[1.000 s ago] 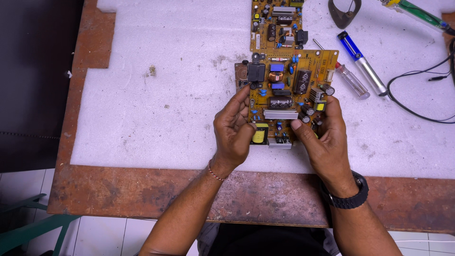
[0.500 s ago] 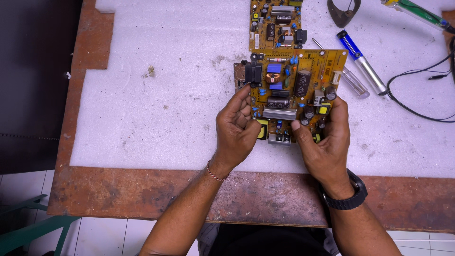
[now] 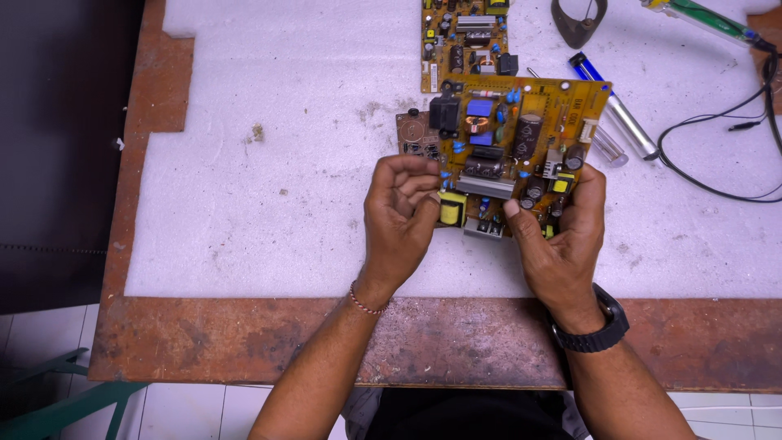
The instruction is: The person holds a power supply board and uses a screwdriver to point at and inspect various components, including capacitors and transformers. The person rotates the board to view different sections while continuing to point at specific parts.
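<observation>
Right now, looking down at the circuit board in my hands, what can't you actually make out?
- Held circuit board, head view: its near edge is covered by the left hand and right hand; its underside faces away.
- Second circuit board: cut off by the top edge.
- Green-handled tool: its far end runs out of frame.
- Black cable: leaves at the right edge.
- Part markings: too small to read.

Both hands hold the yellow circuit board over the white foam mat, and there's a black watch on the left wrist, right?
Not quite: in the head view the black watch is on the right wrist. Both the left hand and right hand hold the yellow circuit board over the white foam mat.
</observation>
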